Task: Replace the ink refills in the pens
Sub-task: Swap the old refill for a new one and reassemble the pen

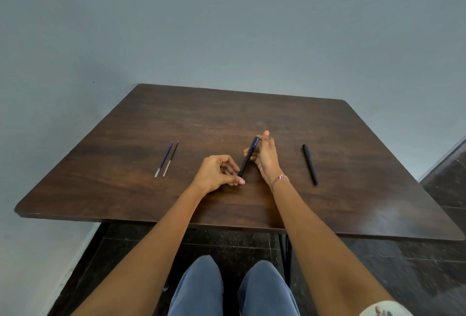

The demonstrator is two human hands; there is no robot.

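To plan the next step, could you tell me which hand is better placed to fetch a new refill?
Probably the left hand: both refills lie on its side of the table, while the right hand grips the pen near its top.

A dark pen (248, 158) with a blue top is held tilted, the right hand (266, 159) gripping its upper part and the left hand (219, 170) pinching its lower end. A black pen (310, 164) lies flat to its right. At left, a blue refill (164, 159) and a black refill (171, 158) lie side by side, clear ends nearest.
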